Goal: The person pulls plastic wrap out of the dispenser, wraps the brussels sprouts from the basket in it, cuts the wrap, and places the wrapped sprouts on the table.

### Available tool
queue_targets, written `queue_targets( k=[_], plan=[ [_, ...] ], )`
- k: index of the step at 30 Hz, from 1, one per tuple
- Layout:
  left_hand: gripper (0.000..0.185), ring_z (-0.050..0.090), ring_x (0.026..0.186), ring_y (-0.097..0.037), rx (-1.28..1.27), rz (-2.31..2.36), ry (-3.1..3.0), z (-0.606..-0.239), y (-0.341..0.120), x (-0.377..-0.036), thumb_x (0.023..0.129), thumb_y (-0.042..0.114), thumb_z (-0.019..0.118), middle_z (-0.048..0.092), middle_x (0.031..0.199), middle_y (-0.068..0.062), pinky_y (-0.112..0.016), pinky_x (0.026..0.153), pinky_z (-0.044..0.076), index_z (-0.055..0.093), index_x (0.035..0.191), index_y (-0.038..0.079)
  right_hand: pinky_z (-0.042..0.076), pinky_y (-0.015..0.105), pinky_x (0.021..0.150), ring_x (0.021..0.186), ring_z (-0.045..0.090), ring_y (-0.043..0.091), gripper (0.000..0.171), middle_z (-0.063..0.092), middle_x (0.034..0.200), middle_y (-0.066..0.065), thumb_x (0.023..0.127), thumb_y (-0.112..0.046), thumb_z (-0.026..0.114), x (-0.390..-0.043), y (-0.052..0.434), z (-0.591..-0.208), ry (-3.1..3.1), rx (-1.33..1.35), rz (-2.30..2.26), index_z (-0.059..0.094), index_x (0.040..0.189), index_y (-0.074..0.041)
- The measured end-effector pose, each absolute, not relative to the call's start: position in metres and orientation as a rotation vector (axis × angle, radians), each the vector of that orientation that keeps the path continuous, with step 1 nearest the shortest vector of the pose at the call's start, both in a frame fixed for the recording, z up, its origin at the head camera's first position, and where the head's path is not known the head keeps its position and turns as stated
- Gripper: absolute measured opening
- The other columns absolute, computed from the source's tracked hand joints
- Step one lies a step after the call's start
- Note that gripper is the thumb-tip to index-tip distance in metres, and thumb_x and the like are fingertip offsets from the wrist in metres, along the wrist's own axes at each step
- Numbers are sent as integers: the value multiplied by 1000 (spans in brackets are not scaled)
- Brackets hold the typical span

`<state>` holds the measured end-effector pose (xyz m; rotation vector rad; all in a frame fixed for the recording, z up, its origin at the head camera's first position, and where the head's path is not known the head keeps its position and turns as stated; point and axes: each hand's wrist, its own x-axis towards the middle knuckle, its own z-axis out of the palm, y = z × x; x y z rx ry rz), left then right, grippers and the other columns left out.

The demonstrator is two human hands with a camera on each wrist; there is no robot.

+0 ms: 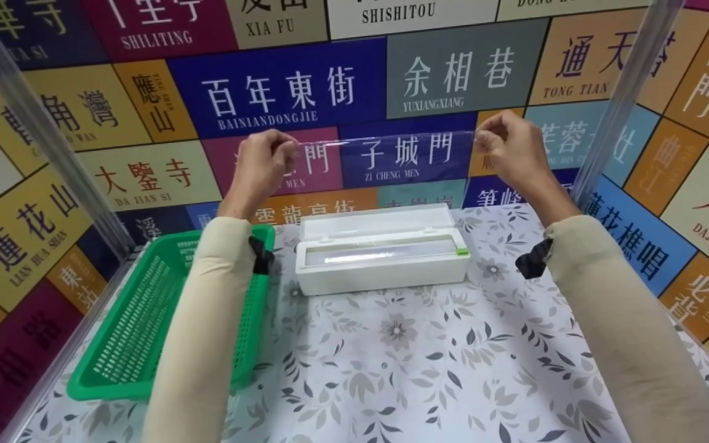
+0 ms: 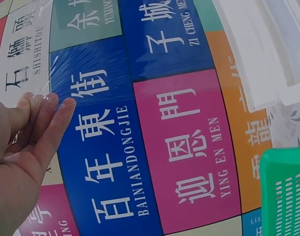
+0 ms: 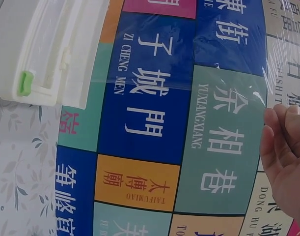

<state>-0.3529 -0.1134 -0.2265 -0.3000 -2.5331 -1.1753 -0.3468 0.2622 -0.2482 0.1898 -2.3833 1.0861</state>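
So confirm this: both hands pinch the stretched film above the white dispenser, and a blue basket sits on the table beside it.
One thing is wrong: the basket is green, not blue, as the head view shows. The rest holds: the left hand and right hand pinch the film above the dispenser.

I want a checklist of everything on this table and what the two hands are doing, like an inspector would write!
Surface: table with a grey floral cover.
Job's things: clear cling film stretched up from the white dispenser box, lid open, green slider at its right end.
Clutter: green plastic basket at the left, partly under the left forearm.
Grippers: left hand and right hand each pinch a top corner of the film.
Cables: nothing seen.
Surroundings: walls of coloured street-name signs; clear corner posts.
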Motion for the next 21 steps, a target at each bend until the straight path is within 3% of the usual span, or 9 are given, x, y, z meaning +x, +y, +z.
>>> queue_targets(
  k=[8,17,21],
  plan=[
    [26,68,94,-22,-351,-1158,-2514,-229,-115,-348,106,18,48,68,106,-12,-31,86,59,66,118,4,53,24,87,97,62,12,20,62,106,2,106,-24,49,-344,264,-250,-2374,194,1096,58,115,-8],
    [26,66,95,-22,-345,-1172,-2537,-225,-116,-343,106,19,47,66,107,-11,-28,86,57,65,121,5,55,27,93,100,62,15,20,63,110,4,106,-23,48,-342,263,-248,-2375,191,1094,58,116,-8],
    [26,65,93,-21,-373,-1158,-2516,-228,-118,-339,106,19,48,67,105,-11,-27,85,57,66,119,5,54,22,87,99,63,15,19,64,107,3,106,-22,49,-339,263,-250,-2357,196,1116,58,115,-8]
  ],
)
